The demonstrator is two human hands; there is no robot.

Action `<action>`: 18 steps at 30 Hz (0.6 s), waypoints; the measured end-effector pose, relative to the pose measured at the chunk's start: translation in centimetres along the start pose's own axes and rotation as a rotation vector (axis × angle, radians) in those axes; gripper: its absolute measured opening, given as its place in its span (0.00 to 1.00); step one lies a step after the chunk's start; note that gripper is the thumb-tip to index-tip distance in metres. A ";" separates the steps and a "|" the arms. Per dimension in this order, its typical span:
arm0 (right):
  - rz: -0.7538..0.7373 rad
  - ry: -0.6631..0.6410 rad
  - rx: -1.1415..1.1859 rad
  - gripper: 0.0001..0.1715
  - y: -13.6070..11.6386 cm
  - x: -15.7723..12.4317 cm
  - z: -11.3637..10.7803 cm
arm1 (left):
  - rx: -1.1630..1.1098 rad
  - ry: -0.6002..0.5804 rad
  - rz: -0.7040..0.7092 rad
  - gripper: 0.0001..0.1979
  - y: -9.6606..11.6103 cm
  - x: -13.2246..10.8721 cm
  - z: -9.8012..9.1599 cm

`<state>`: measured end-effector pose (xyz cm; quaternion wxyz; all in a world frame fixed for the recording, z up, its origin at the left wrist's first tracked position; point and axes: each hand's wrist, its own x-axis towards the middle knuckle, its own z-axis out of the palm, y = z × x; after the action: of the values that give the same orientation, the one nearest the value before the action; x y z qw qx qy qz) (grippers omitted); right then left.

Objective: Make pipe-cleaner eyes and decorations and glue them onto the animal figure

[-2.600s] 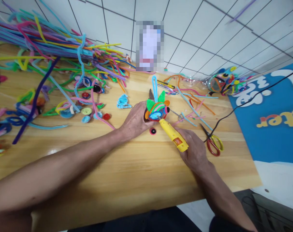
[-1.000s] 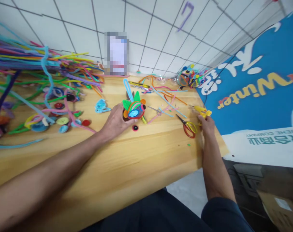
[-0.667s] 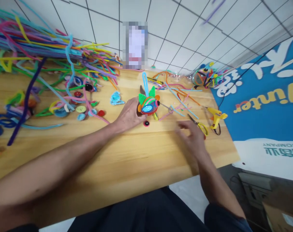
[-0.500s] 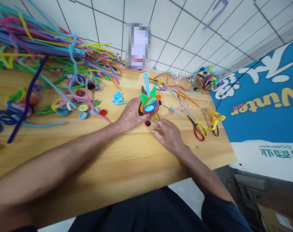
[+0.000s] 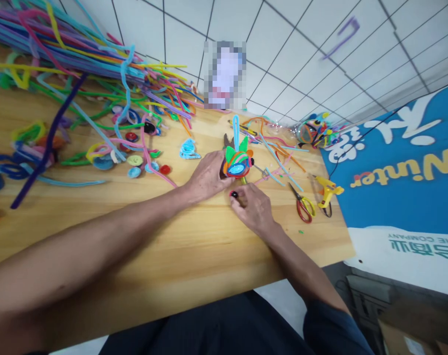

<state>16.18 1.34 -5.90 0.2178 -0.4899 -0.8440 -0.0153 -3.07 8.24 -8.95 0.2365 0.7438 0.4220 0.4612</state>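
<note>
My left hand (image 5: 209, 173) is closed round the side of a small pipe-cleaner figure (image 5: 237, 165). This figure has green pointed ears, orange, blue and red bands, a light blue oval and a tall blue loop on top. Just below it, my right hand (image 5: 254, 204) pinches a small round black piece with a red rim (image 5: 234, 194) between thumb and fingers. The two hands are close together over the wooden table, and the figure's underside is partly hidden.
A heap of pipe cleaners (image 5: 79, 54) and coiled pieces covers the left. To the right are scissors (image 5: 304, 206), a yellow glue gun (image 5: 327, 191) and cut pipe cleaners (image 5: 279, 148). A blurred phone (image 5: 226, 74) stands at the back, beside a jar of coloured pieces (image 5: 313, 130).
My right hand has closed on the small black-and-red piece, which lay on the table before. My left hand still holds the figure. The whole view has shifted slightly.
</note>
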 end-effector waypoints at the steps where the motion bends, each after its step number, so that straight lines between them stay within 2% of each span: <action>1: -0.012 0.042 0.007 0.04 0.1 0.2 -0.4 | -0.002 0.005 0.004 0.20 0.0 0.0 0.0; 5: -0.126 0.210 -0.033 0.07 0.8 2.0 -2.3 | -0.011 -0.004 0.006 0.20 0.1 0.0 0.0; 9: -0.232 0.284 -0.110 0.09 1.1 4.3 -2.5 | -0.012 -0.004 -0.012 0.20 -0.1 0.0 0.1; 14: -0.168 0.181 -0.198 0.07 1.1 5.4 -1.6 | -0.059 -0.009 -0.023 0.20 -0.2 0.0 0.2; 18: -0.108 0.092 -0.168 0.09 1.2 5.2 -1.5 | -0.076 -0.022 -0.048 0.20 0.0 0.0 0.1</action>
<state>15.46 5.88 -2.79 0.2132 -0.4587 -0.8542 -0.1200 -2.94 8.28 -9.02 0.2802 0.7289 0.4193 0.4629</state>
